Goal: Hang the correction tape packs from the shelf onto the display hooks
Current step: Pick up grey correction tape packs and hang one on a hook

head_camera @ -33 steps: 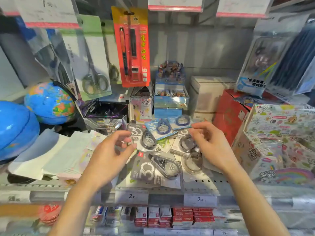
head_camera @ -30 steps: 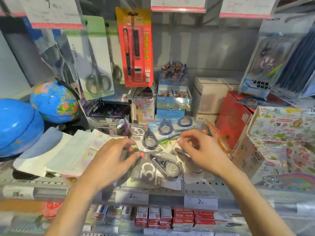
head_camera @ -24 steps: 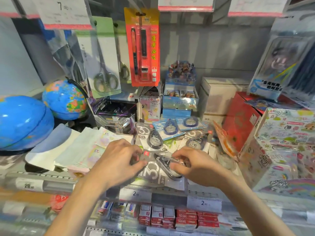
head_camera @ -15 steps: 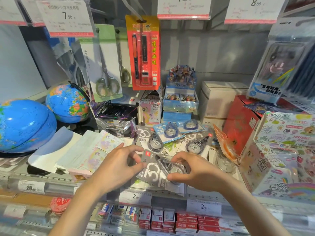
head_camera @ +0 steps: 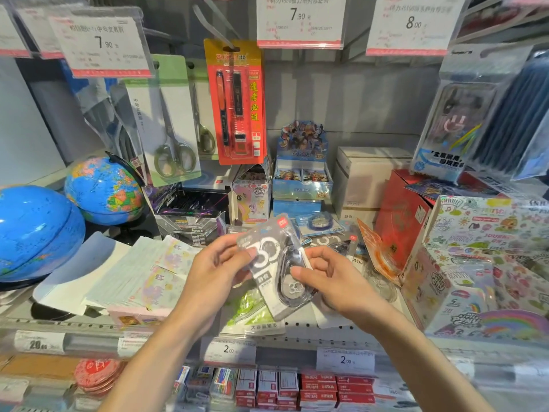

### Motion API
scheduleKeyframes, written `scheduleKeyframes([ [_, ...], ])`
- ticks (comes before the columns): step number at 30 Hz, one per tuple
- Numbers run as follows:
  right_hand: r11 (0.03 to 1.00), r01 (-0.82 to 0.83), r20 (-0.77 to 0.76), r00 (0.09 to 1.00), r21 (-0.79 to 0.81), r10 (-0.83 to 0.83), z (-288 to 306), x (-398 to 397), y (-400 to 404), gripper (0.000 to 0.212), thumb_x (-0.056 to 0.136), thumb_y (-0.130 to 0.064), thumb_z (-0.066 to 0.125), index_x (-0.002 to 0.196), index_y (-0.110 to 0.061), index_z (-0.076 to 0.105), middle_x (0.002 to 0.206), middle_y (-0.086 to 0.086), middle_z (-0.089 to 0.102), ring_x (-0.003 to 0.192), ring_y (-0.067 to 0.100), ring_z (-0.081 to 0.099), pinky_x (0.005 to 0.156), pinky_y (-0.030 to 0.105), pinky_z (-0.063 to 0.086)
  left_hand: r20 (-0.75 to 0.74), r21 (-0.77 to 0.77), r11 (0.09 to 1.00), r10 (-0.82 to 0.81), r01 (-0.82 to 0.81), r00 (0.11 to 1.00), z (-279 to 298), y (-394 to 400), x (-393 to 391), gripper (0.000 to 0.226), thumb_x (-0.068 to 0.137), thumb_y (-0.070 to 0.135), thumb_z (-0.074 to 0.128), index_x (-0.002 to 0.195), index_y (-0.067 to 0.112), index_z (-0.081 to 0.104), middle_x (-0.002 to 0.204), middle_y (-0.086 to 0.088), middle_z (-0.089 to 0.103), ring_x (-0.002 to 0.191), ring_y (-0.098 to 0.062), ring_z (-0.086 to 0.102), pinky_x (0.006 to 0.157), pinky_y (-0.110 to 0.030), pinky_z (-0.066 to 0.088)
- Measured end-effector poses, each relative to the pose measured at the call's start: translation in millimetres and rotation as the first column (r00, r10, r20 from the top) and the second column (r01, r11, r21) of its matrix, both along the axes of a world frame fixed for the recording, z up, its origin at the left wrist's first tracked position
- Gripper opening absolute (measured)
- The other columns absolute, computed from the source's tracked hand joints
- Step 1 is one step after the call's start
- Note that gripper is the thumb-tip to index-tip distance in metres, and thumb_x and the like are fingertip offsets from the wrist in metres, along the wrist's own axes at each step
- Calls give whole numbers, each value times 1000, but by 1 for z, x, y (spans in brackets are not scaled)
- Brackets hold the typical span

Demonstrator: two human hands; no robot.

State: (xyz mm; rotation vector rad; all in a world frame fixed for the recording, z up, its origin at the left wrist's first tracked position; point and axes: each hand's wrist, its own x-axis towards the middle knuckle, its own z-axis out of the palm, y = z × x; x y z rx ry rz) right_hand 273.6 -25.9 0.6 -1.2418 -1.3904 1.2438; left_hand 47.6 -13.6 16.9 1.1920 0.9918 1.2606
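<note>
A grey correction tape pack point(head_camera: 274, 263) marked "30" is lifted off the shelf, tilted, held between both hands. My left hand point(head_camera: 212, 272) pinches its left edge. My right hand point(head_camera: 332, 278) pinches its right side at the tape body. More correction tape packs lie on the shelf point(head_camera: 300, 325) behind and below: a blue one point(head_camera: 319, 221), a grey one point(head_camera: 335, 240), a green one point(head_camera: 252, 312) and an orange one point(head_camera: 377, 251). A bare display hook point(head_camera: 212, 23) juts out above the red pen pack point(head_camera: 237, 102).
Two globes point(head_camera: 104, 188) stand at the left beside paper pads point(head_camera: 133, 278). Hanging scissors packs point(head_camera: 172, 123), card boxes point(head_camera: 303, 173), a white box point(head_camera: 365, 179), a red box point(head_camera: 401, 221) and a sticker-print box point(head_camera: 481, 263) crowd the shelf. Price tags point(head_camera: 300, 19) hang overhead.
Both hands went from sorting among the packs to taking hold of the grey "30" pack and lifting it off the shelf. The view tilted upward, showing the price tags.
</note>
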Motion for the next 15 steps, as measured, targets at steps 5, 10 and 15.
scheduleKeyframes([
  [5, 994, 113, -43, 993, -7, -113, 11, -2, -5, 35, 99, -22, 70, 130, -11, 59, 115, 29, 71, 91, 14, 72, 93, 31, 56, -77, -23, 999, -37, 35, 996, -12, 5, 22, 10, 96, 18, 68, 104, 14, 73, 99, -12, 80, 91, -32, 75, 80, -45, 62],
  [10, 965, 238, 208, 944, 110, -256, 13, 10, -10, 24, 102, -28, 66, 123, -17, 67, 92, 4, 76, 72, -1, 69, 71, 11, 54, -100, 15, 999, 53, -52, 994, -21, 21, 28, 16, 98, 29, 68, 105, 15, 69, 83, -12, 74, 77, -24, 56, 74, -38, 43],
  [15, 878, 305, 720, 503, 370, -478, 6, 29, -12, 31, 103, -43, 58, 122, -21, 68, 102, 3, 73, 82, 16, 69, 71, 26, 49, -291, 30, 997, 81, -75, 953, -24, 42, 34, 12, 101, 29, 64, 97, 18, 69, 45, 19, 52, 42, 0, 44, 59, -32, 37],
])
